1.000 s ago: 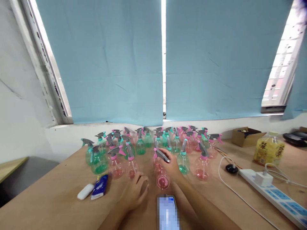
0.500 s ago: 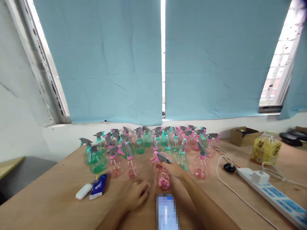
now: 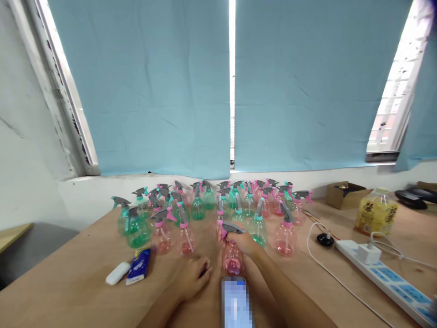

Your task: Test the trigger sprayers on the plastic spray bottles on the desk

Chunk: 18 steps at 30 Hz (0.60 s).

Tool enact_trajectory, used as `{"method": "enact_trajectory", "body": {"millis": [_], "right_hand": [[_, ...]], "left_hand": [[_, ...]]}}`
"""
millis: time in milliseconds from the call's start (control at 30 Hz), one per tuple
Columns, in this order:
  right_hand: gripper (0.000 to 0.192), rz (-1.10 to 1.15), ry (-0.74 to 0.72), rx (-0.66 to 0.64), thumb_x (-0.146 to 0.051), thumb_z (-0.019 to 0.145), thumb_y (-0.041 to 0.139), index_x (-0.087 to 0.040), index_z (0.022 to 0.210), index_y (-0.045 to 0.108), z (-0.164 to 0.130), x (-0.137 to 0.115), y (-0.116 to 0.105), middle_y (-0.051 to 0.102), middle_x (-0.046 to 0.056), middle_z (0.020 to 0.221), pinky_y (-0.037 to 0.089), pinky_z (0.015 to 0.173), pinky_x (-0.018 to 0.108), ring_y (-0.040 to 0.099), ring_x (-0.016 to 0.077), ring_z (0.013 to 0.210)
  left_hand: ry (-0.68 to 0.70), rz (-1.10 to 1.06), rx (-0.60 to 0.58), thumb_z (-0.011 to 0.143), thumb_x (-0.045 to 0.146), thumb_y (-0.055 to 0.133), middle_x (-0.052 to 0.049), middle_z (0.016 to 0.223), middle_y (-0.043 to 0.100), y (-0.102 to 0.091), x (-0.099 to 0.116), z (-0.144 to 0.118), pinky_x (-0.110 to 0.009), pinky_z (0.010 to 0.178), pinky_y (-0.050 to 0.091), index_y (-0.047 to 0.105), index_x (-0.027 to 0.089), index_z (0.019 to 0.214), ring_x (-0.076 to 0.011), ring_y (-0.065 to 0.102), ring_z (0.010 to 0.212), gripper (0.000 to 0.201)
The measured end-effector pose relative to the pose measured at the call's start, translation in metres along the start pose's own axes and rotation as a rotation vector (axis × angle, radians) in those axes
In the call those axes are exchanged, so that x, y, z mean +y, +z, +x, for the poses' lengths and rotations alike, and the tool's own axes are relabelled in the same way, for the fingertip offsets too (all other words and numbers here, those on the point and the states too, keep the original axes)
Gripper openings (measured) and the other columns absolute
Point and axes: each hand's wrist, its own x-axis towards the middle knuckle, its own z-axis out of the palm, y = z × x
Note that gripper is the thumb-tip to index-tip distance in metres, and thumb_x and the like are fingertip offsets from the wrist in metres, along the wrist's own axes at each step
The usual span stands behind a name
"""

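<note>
My right hand (image 3: 244,240) is wrapped round the neck of a pink spray bottle (image 3: 233,264) with a grey trigger head and pink nozzle. The bottle tilts, its round base facing me just above a phone (image 3: 237,303) with a blurred screen. My left hand (image 3: 195,277) rests on the table to the left, fingers loosely curled, holding nothing that I can see. Behind both hands stand several more spray bottles, pink and green, among them a pink bottle (image 3: 186,239), a green bottle (image 3: 138,234) and another pink bottle (image 3: 284,239).
On the wooden table (image 3: 85,273) lie a white case (image 3: 118,273) and a blue tissue pack (image 3: 139,266). At the right are a power strip (image 3: 389,278) with a cable, a black round object (image 3: 325,239), a jug of yellow liquid (image 3: 377,212) and a cardboard box (image 3: 344,196).
My right hand and the held spray bottle have sunk slightly towards the phone. My left hand stays in nearly the same place, still curled.
</note>
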Motion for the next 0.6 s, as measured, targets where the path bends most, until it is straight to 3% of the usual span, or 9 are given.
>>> {"method": "enact_trajectory", "body": {"millis": [167, 400, 600], "right_hand": [[0.030, -0.072, -0.042, -0.028, -0.014, 0.061, 0.048, -0.018, 0.078, 0.073, -0.0013, -0.0047, 0.0000, 0.071, 0.003, 0.085, 0.043, 0.054, 0.024, 0.059, 0.0118, 0.056], [0.020, -0.012, -0.026, 0.047, -0.013, 0.058, 0.049, -0.018, 0.067, 0.066, -0.0053, -0.0064, 0.0050, 0.064, 0.000, 0.065, 0.037, 0.050, 0.023, 0.056, 0.0122, 0.054], [0.029, -0.071, -0.030, 0.069, -0.017, 0.061, 0.050, -0.020, 0.080, 0.071, -0.0047, -0.0077, 0.0041, 0.067, 0.000, 0.068, 0.041, 0.056, 0.026, 0.058, 0.0141, 0.058]], "left_hand": [[-0.020, 0.003, 0.002, 0.096, 0.038, 0.045, -0.001, 0.078, 0.063, 0.0017, -0.0002, 0.0009, -0.028, 0.063, 0.033, 0.055, 0.021, 0.083, -0.0165, 0.056, 0.070, 0.024], [-0.019, -0.004, 0.012, 0.095, 0.037, 0.046, -0.001, 0.080, 0.063, 0.0013, 0.0011, 0.0006, -0.027, 0.063, 0.034, 0.056, 0.021, 0.082, -0.0158, 0.055, 0.072, 0.024], [-0.026, -0.005, 0.003, 0.096, 0.038, 0.045, -0.001, 0.076, 0.062, 0.0003, 0.0014, 0.0006, -0.028, 0.062, 0.033, 0.057, 0.020, 0.083, -0.0157, 0.054, 0.069, 0.024]]}}
